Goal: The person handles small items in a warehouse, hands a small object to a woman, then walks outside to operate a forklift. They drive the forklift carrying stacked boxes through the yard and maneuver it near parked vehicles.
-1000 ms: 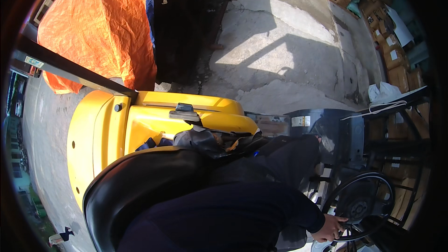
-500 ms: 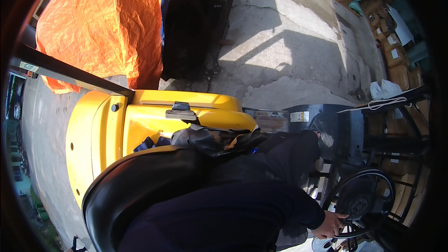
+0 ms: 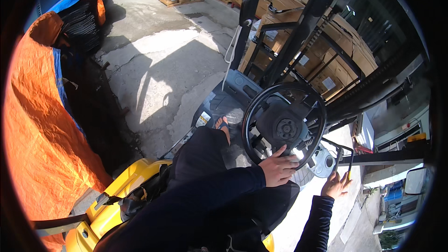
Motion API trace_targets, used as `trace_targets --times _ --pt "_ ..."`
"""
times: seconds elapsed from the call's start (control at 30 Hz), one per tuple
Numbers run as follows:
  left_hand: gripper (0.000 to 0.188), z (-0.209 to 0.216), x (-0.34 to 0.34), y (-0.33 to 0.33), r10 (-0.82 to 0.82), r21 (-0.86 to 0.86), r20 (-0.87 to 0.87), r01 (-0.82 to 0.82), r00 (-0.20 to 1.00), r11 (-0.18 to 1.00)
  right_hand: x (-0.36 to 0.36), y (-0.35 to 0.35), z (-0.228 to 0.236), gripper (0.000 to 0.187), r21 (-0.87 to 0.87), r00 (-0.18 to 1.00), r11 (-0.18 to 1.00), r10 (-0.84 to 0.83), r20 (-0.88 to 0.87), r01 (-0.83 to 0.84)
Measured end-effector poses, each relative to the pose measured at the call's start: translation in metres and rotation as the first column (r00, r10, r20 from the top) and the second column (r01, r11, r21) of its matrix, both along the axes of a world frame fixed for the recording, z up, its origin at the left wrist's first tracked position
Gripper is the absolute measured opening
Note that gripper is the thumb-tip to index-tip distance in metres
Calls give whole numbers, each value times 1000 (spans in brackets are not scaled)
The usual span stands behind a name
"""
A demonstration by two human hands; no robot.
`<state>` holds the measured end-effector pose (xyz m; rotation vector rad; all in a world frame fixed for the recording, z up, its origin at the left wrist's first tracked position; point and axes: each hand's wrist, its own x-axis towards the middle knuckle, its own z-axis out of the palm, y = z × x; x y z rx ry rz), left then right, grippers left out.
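Note:
I am seated on a yellow forklift with a black steering wheel in front of me. My left hand is on the lower rim of the wheel, its fingers lying over it toward the right. Part of the rim is hidden beneath that hand. To the right of the wheel, my right hand has its fingers apart beside a bent black lever with a yellow part at its lower end. The fingertips are close to that lever; whether they touch it, I cannot tell.
Beyond the dark mast stand stacked cardboard boxes. An orange tarpaulin covers a pile on the left. A white rope hangs by the front post. My sandalled foot rests on the forklift floor. A mirror is at far right.
The view has swung from the forklift's left rear toward its front. The wheel has shifted toward the picture's middle, and my right hand has come into view. My left hand stays at the wheel.

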<state>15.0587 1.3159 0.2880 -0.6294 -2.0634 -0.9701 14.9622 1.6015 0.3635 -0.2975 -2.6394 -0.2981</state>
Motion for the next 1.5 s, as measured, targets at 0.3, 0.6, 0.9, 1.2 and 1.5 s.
trace_targets --times 0.3,0.6,0.9,1.2,1.5 --pt "23 21 72 -37 65 -272 75 -42 995 961 73 6 10 35 -69 998 996 63 18 -62" --pt "31 54 60 -124 518 -158 -27 -515 855 842 94 32 31 30 -166 987 973 151 -56 -158" --pt "63 174 3 -88 697 -355 289 -602 657 715 59 60 79 40 -206 971 972 61 -233 -110" --pt "50 238 -57 5 377 -180 451 -332 809 926 98 82 101 58 -302 958 921 188 -215 -248" --pt "62 272 -50 -17 465 -177 521 -442 716 879 94 89 101 81 -230 943 927 245 -224 -296"
